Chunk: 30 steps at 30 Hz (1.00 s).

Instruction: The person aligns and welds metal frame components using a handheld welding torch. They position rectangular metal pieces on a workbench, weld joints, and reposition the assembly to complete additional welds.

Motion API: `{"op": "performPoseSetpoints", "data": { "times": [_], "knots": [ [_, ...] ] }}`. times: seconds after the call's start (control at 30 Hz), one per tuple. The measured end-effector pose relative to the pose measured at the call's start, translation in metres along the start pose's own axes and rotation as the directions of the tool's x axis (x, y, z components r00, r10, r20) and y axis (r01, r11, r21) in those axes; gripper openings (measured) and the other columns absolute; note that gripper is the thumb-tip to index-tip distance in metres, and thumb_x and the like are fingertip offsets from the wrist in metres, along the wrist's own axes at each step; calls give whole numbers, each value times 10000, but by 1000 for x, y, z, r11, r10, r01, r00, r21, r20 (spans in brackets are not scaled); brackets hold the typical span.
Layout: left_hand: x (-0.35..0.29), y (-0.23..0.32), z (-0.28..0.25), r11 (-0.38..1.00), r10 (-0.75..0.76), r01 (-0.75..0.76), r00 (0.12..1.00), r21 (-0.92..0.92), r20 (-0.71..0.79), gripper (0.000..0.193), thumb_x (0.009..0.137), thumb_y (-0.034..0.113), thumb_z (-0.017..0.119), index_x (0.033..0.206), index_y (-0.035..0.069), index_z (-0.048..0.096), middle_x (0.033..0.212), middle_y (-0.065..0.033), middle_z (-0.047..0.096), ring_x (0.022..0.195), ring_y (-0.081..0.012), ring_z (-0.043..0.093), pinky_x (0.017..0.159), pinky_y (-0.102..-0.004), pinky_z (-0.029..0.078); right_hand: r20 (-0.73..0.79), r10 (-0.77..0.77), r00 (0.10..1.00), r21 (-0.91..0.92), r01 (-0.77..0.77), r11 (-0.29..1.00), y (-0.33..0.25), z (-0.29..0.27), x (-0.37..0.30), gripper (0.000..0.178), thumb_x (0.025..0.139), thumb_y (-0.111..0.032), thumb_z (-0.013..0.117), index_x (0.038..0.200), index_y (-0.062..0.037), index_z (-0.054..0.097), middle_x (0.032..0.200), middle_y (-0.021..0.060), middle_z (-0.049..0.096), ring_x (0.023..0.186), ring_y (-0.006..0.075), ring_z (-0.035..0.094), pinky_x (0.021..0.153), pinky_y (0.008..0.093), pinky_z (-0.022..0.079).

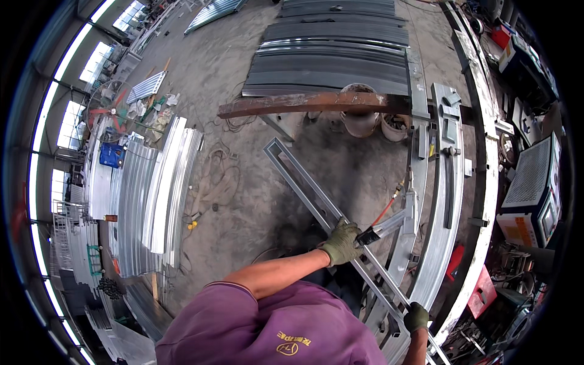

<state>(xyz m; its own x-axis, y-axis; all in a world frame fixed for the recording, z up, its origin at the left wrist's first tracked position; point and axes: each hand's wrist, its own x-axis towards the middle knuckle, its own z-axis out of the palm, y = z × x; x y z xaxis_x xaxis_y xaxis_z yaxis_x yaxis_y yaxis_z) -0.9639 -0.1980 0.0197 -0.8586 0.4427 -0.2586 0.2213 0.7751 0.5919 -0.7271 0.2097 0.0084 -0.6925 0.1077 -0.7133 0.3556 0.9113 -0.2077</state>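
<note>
Daylight from left windows point(67, 125), soft shadows, fisheye-bent dark rim.

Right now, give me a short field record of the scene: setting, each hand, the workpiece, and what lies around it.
Setting: metal workshop with a concrete floor
Left hand: gloved, gripping the long metal frame about midway along it
Right hand: gloved, on the near end of the same frame
Frame: long, narrow, grey, slanting from upper left to lower right
Tool: black-handled tool with an orange hose, beside the left hand
Left side: stacked metal sheets
Ahead: rusty beam, two buckets, dark panels
</note>
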Motion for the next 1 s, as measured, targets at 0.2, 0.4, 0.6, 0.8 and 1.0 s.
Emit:
{"op": "performPoseSetpoints", "data": {
  "times": [0.2, 0.4, 0.6, 0.8, 1.0],
  "knots": [
    [-6, 13, -11, 956, -37, 32, 999, -291, -10, 429, 865, 403, 822, 1066, 33, 739, 1019, -200, 736, 1049, -425, 685, 967, -514, 534, -171, 78, 982, 804, 94, 588, -114, -36, -3, 722, 1008, -272, 796, 1593, 41, 510, 1445, 192, 686, 1344, 286, 653, 1170, 406, 492],
    [-17, 3, -48, 900, 116, -108, 993, -421, -8, 344, 840, 365, 833, 879, 38, 734, 900, -212, 727, 949, -436, 710, 867, -542, 550, -504, 160, 849, 783, 370, 500, -357, -128, 39, 466, 1072, -337, 708, 1355, 29, 657, 1134, 94, 676, 1009, 182, 639, 886, 343, 522],
    [-27, -52, -124, 864, 20, 77, 982, -497, 187, 325, 855, 340, 821, 842, 26, 738, 836, -203, 723, 877, -427, 726, 803, -530, 559, -436, 222, 872, 894, 392, 215, -459, -140, 89, 372, 1083, -277, 712, 1267, 46, 722, 891, 19, 657, 745, 105, 616, 680, 275, 493],
    [-36, -141, -211, 882, -155, -10, 939, -471, -309, 587, 848, 404, 881, 1274, 54, 678, 1085, -195, 719, 971, -395, 714, 845, -509, 549, -461, 87, 883, 837, 399, 374, -515, -136, 119, 254, 1078, -176, 708, 1251, 5, 750, 890, -15, 648, 767, 92, 604, 692, 269, 480],
    [20, -263, -201, 872, -455, 443, 582, -206, -675, 1040, 804, 395, 926, 1595, -1, 380, 1588, -316, 453, 1498, -494, 418, 1247, -565, 363, -408, -222, 886, 644, 451, 618, -535, -133, 124, 242, 1047, -108, 747, 1276, -30, 740, 987, -14, 683, 867, 93, 628, 749, 289, 524]
  ]
}}
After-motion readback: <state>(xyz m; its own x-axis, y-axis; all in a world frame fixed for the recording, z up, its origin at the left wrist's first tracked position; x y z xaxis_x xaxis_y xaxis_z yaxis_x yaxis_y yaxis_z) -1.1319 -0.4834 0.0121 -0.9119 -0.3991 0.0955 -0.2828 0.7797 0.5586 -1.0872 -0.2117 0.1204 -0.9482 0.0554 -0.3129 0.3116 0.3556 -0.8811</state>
